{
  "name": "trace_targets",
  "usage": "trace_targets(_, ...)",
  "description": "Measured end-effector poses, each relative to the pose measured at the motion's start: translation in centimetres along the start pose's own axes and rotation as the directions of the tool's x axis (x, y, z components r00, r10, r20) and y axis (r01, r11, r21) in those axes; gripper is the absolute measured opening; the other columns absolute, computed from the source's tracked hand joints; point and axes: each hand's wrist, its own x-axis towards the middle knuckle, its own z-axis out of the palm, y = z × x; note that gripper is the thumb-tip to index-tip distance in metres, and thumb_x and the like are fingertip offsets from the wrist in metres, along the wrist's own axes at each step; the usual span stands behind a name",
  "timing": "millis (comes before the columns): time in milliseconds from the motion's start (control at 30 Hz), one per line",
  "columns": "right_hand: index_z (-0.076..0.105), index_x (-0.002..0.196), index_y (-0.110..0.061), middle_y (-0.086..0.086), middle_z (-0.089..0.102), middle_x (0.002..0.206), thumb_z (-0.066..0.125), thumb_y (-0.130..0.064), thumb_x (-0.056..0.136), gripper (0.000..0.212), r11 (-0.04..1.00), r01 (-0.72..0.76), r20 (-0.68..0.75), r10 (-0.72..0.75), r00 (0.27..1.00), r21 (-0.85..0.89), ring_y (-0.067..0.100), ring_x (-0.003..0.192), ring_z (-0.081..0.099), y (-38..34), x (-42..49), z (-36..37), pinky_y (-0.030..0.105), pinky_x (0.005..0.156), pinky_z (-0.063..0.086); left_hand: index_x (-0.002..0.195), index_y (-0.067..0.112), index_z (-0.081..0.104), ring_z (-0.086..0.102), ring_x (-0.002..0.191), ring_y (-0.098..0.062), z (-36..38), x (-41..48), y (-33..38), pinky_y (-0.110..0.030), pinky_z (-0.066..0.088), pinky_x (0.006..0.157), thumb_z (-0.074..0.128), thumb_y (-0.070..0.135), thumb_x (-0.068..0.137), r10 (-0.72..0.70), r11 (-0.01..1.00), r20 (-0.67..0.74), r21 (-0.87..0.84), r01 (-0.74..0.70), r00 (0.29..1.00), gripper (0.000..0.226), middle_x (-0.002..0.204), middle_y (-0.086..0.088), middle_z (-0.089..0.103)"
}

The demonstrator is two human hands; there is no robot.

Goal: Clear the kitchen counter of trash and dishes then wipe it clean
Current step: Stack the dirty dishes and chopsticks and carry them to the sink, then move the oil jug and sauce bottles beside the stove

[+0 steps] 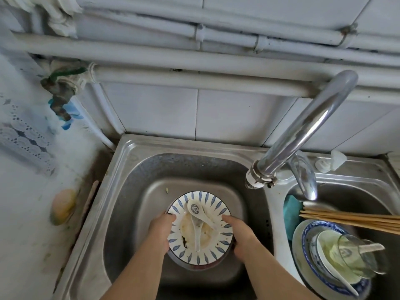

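A dirty white plate with blue leaf marks (216, 253) is down in the left steel sink basin (121, 213), on top of a dark-rimmed dish. Two white ceramic spoons (198, 226) lie crossed on it. My left hand (160, 229) grips the plate's left rim, thumb on top. My right hand (240, 233) grips its right rim the same way.
The right basin (279, 198) holds stacked blue-rimmed plates (307, 263), a glass (357, 254), a spoon, wooden chopsticks (350, 219) and a teal sponge (292, 215). A chrome tap (307, 131) arches over both basins. A soap bar (62, 206) lies on the stained left counter.
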Motion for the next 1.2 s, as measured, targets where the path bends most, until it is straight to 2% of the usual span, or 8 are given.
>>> trace_targets(333, 0.055, 0.124, -0.009, 0.015, 0.068, 0.106, 0.06, -0.021, 0.088, 0.039, 0.974, 0.076, -0.036, -0.085, 0.996, -0.215, 0.03, 0.089, 0.067, -0.3, -1.0, 0.1, 0.031, 0.067, 0.053, 0.112, 0.01, 0.063, 0.068, 0.088, -0.036, -0.1, -0.7, -0.5, -0.045, 0.057, 0.072, 0.056, 0.016, 0.091, 0.028, 1.0, 0.032, -0.012, -0.027, 0.999, 0.024, 0.099, -0.017, 0.071)
trace_targets(500, 0.038, 0.141, -0.011, 0.013, 0.051, 0.135, 0.051, -0.021, 0.094, 0.05, 0.865, 0.245, -0.092, -0.314, 0.945, -0.438, 0.029, 0.114, 0.054, -2.0, -3.9, 0.6, 0.033, 0.091, 0.045, 0.133, 0.025, 0.045, 0.055, 0.116, -0.036, 0.9, 1.6, -0.5, -0.055, 0.049, 0.093, 0.053, 0.061, 0.056, 0.187, 0.979, -0.238, 0.125, -0.16, 0.953, 0.085, 0.133, -0.009, 0.054)
trace_targets(633, 0.046, 0.138, -0.011, 0.01, 0.051, 0.138, 0.05, -0.024, 0.096, 0.044, 0.901, 0.324, -0.032, -0.347, 0.937, -0.289, 0.028, 0.122, 0.052, -3.1, -7.3, 0.1, 0.03, 0.09, 0.042, 0.138, 0.021, 0.041, 0.051, 0.123, -0.033, 3.1, -6.3, 2.5, -0.051, 0.041, 0.103, 0.051, 0.054, 0.085, 0.147, 0.98, -0.103, -0.119, -0.159, 0.984, 0.063, 0.141, -0.009, 0.048)
trace_targets(733, 0.054, 0.129, -0.004, 0.015, 0.055, 0.132, 0.049, -0.02, 0.099, 0.035, 0.906, 0.391, -0.008, -0.397, 0.918, -0.162, 0.032, 0.125, 0.05, -3.9, -10.1, -1.8, 0.03, 0.092, 0.04, 0.113, 0.011, 0.045, 0.062, 0.089, -0.031, 4.5, -11.2, 3.5, -0.045, 0.048, 0.088, 0.049, 0.051, 0.092, 0.065, 0.938, 0.043, -0.344, -0.046, 0.997, 0.046, 0.105, -0.011, 0.061)
trace_targets(800, 0.053, 0.131, -0.008, 0.013, 0.055, 0.131, 0.049, -0.022, 0.098, 0.036, 0.918, 0.393, -0.004, -0.394, 0.919, -0.057, 0.032, 0.121, 0.051, -4.1, -11.6, -3.6, 0.037, 0.101, 0.04, 0.1, 0.009, 0.044, 0.059, 0.075, -0.029, 5.7, -14.3, 3.5, -0.043, 0.049, 0.08, 0.043, 0.042, 0.099, 0.077, 0.941, 0.104, -0.335, -0.038, 0.992, 0.033, 0.082, -0.012, 0.061)
trace_targets(867, 0.057, 0.123, -0.013, 0.009, 0.062, 0.114, 0.051, -0.024, 0.097, 0.029, 0.931, 0.355, 0.013, -0.357, 0.934, 0.085, 0.027, 0.103, 0.058, -3.9, -12.6, -5.3, 0.038, 0.092, 0.047, 0.097, 0.007, 0.051, 0.064, 0.073, -0.026, 7.1, -16.7, 3.1, -0.035, 0.052, 0.07, 0.043, 0.04, 0.1, 0.107, 0.954, 0.138, -0.295, -0.062, 0.985, 0.034, 0.068, -0.013, 0.068)
trace_targets(967, 0.058, 0.11, -0.014, 0.004, 0.061, 0.106, 0.052, -0.021, 0.096, 0.017, 0.904, 0.338, -0.017, -0.346, 0.938, 0.262, 0.023, 0.101, 0.057, -3.4, -14.7, -9.2, 0.037, 0.095, 0.043, 0.13, 0.013, 0.048, 0.056, 0.115, -0.017, 10.2, -18.8, 1.5, -0.038, 0.041, 0.097, 0.045, 0.045, 0.097, 0.135, 0.961, 0.209, -0.267, -0.076, 0.969, 0.046, 0.121, -0.009, 0.061)
trace_targets(1200, 0.063, 0.113, -0.008, 0.007, 0.065, 0.11, 0.06, -0.024, 0.092, 0.026, 0.736, 0.396, -0.15, -0.379, 0.913, 0.549, 0.021, 0.106, 0.058, 0.4, -19.6, -22.7, 0.038, 0.096, 0.043, 0.149, 0.018, 0.029, 0.03, 0.141, -0.021, 19.4, -28.6, -6.0, -0.044, 0.024, 0.111, 0.04, 0.042, 0.1, 0.164, 0.982, 0.448, -0.16, -0.101, 0.879, 0.056, 0.155, -0.007, 0.029)
